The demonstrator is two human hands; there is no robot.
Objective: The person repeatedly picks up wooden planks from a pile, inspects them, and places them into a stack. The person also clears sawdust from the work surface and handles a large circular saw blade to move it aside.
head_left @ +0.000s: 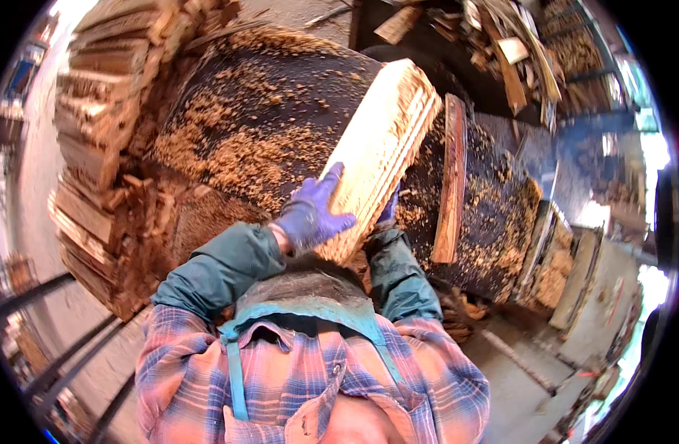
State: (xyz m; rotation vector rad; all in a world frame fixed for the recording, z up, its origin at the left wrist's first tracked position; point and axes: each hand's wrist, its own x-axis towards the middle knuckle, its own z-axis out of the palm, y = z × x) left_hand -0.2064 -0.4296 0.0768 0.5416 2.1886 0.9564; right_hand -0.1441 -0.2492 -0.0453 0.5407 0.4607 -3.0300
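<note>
A long stack of pale wooden boards (380, 137) slants up and away from my body, over a dark surface (310, 111) strewn with wood chips. My left hand (313, 209), in a purple glove, presses on the stack's broad face near its close end, thumb and fingers spread. On the other side, my right hand (388, 209), gloved alike, holds the stack's right edge; most of its fingers are hidden behind the wood. Whether the stack's underside touches the dark surface cannot be seen. To its right lies a single narrow reddish-brown strip of wood (450, 177).
Rough wooden pieces (95, 140) are piled high along the left. Offcuts (506, 52) heap up in a dark bin at the far right. Black metal bars (73, 348) run at the lower left. A grey panel (598, 296) stands at the right.
</note>
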